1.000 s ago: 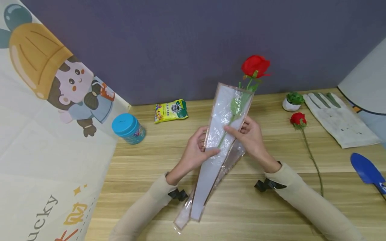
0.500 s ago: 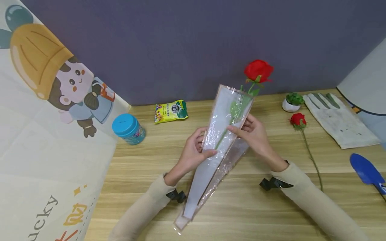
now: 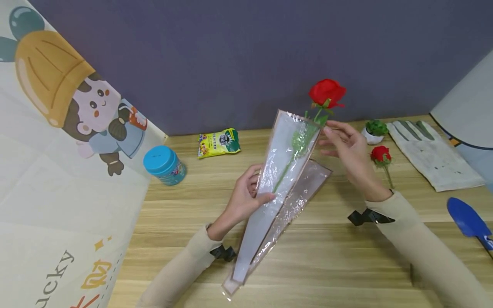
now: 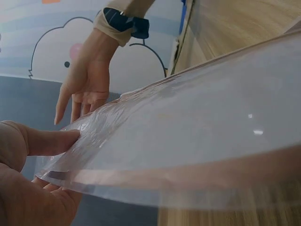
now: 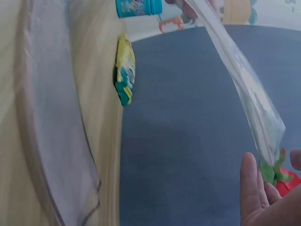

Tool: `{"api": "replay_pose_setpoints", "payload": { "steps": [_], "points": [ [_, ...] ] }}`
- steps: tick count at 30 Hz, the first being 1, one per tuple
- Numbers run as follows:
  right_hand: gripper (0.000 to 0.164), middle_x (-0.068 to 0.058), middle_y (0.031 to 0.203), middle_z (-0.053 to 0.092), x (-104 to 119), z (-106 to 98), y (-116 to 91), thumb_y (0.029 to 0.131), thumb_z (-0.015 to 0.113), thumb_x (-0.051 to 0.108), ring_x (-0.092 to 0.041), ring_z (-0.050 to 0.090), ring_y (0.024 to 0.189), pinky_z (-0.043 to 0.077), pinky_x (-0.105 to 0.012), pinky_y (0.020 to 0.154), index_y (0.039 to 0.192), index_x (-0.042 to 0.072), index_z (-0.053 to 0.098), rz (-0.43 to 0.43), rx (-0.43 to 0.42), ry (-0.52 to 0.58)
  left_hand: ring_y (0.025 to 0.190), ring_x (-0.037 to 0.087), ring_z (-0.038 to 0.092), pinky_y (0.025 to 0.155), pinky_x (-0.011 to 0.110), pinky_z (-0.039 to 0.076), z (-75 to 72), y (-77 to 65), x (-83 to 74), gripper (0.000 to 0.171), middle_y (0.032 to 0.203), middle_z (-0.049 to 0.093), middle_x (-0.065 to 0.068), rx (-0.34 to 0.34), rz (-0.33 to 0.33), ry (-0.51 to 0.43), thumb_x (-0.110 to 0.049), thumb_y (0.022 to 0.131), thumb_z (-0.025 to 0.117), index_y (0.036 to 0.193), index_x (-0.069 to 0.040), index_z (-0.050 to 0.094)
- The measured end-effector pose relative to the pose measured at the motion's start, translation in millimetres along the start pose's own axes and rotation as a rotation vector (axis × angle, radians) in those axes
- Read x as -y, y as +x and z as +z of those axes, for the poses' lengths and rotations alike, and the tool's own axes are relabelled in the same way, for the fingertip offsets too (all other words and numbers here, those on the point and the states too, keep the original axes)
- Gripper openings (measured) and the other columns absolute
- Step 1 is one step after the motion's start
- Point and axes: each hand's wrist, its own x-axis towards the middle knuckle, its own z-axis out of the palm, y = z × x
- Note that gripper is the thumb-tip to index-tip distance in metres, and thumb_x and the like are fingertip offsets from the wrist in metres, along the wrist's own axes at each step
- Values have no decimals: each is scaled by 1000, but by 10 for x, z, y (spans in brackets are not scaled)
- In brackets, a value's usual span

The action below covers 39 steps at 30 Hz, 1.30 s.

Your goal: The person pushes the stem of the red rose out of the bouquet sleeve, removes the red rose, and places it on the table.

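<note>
In the head view my left hand [image 3: 244, 201] pinches a clear flower sleeve [image 3: 265, 179] with a white back and brownish edging, thumb across its front and fingers behind. A red artificial rose [image 3: 327, 92] stands in the sleeve, its bloom above the top edge and its green stem showing through the film. My right hand [image 3: 352, 154] is at the sleeve's upper right corner, close to the rose's leaves. The right wrist view shows its fingers [image 5: 249, 183] extended and its thumb apart beside the bloom. A second flower sleeve [image 3: 296, 201] lies on the table underneath.
A blue-lidded jar [image 3: 163, 164] and a yellow-green packet [image 3: 218, 143] stand to the left on the wooden table [image 3: 192, 214]. To the right are a second rose [image 3: 381, 155], a potted succulent [image 3: 375, 130], a work glove [image 3: 435, 156] and a blue trowel [image 3: 467, 217].
My right hand has let go of the sleeve's right side and moved up and right to its top corner. My left hand keeps its pinch; the lower sleeve shows more.
</note>
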Motion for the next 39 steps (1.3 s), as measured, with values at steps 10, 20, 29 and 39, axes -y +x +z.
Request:
{"api": "replay_pose_setpoints", "payload": {
  "steps": [10,20,29,39],
  "points": [
    [29,-5,98,78,153,-77,98,97,74,17,-16,77,85,67,-27,74,117,-2,65,-65,-109,83,97,31,75,78,33,67,28,-21,16,77,124,70,29,24,6,10,15,79,76,148,-5,48],
    [14,-3,94,78,142,-84,126,96,74,9,-14,77,84,66,-25,77,107,2,71,-14,-80,100,94,30,75,75,31,67,56,-31,52,76,121,71,30,42,13,6,15,79,76,147,-6,48],
    [15,4,97,75,105,-80,148,93,78,15,-7,73,87,64,-19,77,106,9,75,52,-99,2,105,41,74,82,32,67,92,-62,81,76,126,70,29,69,0,39,15,80,76,147,-7,50],
    [9,7,96,75,112,-120,163,95,74,8,-5,73,81,62,-15,74,101,13,79,183,-62,52,106,40,75,81,29,67,89,-60,144,77,125,72,26,67,23,119,15,80,77,148,-9,50]
  ]
}}
